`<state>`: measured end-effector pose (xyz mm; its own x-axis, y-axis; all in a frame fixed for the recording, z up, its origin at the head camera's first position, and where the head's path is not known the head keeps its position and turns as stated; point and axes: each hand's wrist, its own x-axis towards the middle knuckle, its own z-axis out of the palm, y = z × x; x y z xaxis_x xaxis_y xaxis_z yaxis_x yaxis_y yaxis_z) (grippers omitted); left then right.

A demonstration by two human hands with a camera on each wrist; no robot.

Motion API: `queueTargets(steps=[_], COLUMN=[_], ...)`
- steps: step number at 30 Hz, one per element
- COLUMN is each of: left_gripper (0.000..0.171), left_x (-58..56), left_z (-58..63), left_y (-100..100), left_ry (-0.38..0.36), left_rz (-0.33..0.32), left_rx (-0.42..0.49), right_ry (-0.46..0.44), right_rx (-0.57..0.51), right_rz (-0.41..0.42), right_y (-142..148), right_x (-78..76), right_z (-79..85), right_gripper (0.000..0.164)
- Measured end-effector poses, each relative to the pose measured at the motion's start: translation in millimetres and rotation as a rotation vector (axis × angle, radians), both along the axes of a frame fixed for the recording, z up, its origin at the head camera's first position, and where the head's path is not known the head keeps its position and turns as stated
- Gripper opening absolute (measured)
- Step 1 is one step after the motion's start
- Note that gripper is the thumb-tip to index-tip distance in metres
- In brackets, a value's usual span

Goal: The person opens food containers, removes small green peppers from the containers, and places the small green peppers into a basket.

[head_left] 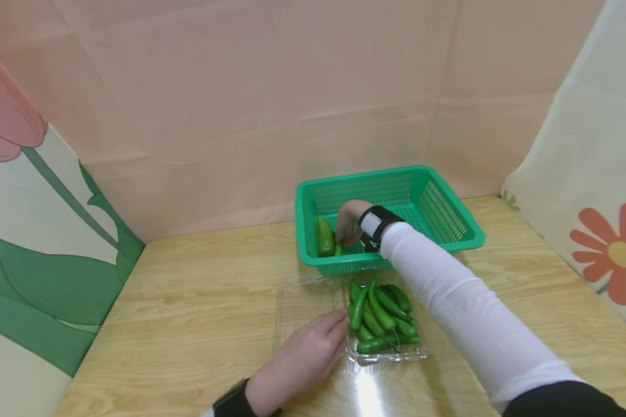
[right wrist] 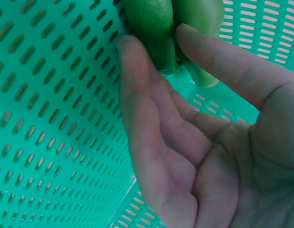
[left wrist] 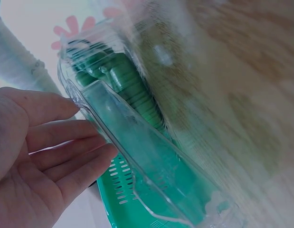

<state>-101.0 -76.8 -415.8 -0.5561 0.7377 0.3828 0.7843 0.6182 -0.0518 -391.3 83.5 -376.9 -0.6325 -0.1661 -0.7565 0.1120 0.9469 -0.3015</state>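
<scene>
My right hand reaches down inside the green basket, at its left end. Thumb and forefinger pinch the end of a green pepper; a second, larger green pepper lies right beside it. My left hand rests at the near left side of a clear plastic container. In the left wrist view its fingers are nearly straight, tips at the container's edge. Several long green peppers are heaped in this container. Its clear lid lies folded out to the left, partly behind the left hand.
The basket, with slotted walls, stands at the back of the wooden table, against a pink backdrop. A white panel with a red flower borders the right side, and a tulip-printed panel the left.
</scene>
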Motion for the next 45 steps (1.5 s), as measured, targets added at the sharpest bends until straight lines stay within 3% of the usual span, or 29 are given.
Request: queueTargets(steps=[3,8,14,21,30,35,41,45], left_gripper=[0.036,0.037,0.036,0.037,0.037,0.038,0.038,0.038], left_x=[0.0,-0.8,-1.0,-0.2,-0.4,-0.7,-1.5,-1.9], left_z=[-0.3,-0.7,-1.3,-0.8,-0.4,-0.6,-1.4,-0.7], left_y=[0.4,0.7,0.4,-0.1,-3.6,-4.4,-3.8,-3.5], left_ry=[0.003,0.004,0.009,-0.009,-0.005,-0.004,-0.008,-0.009], left_rz=[-0.004,-0.005,-0.007,-0.007,-0.006,-0.003,0.001,0.004], left_rx=[0.004,0.003,0.002,0.004,0.011,0.016,0.014,0.008], right_ry=[0.016,0.049,0.120,0.236,0.396,0.477,0.604,0.662], right_rx=[-0.023,-0.071,-0.052,-0.076,-0.099,-0.068,0.066,0.041], right_rz=[-0.037,-0.015,-0.018,-0.045,-0.015,-0.002,0.082,0.084], right_y=[1.4,5.8,12.0,19.4,18.0,16.9,19.5,22.0], right_x=[2.6,9.4,19.1,34.2,48.4,56.5,72.8,90.3], right_z=[2.3,9.7,31.3,60.3,83.9,92.5,101.6,106.2], right_gripper=[0.032,0.045,0.051,0.050,0.040,0.036,0.037,0.043])
